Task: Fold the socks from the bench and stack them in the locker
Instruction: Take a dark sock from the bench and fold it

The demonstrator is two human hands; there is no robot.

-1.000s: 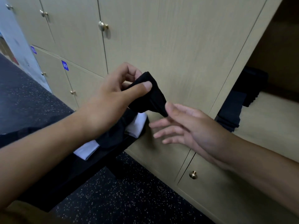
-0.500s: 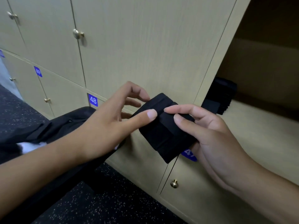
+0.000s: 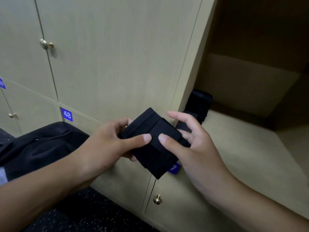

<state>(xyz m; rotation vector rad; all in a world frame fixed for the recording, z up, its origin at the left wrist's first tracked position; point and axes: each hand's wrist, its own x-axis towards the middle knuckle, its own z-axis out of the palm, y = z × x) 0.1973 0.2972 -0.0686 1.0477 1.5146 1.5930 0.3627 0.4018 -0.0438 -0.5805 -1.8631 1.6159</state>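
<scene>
The bank of lockers filled the view, with one open locker [image 3: 242,148] at the right and the closed doors to its left, two of them bearing brass knobs in clear sight and one marked 48 [image 3: 67,114]. At the lower left lay the bench [image 3: 50,148], dark, with dark cloth heaped on it and a pale scrap at the frame edge; how many socks remained there could not be counted. Inside the open locker, against its left wall, stood one stack of folded dark socks [image 3: 199,104]; the number of pieces in it could not be told. One black folded sock [image 3: 150,148] was held in front of the locker's edge, outside the compartment. The left hand [image 3: 107,148] gripped it from the left with thumb on top and fingers beneath; the right hand [image 3: 192,148] pressed its thumb on the fold, fingers curled behind. Judged from this, the fold on this piece was nearly finished, its placing on the stack was not yet done, and more cloth on the bench awaited handling.
</scene>
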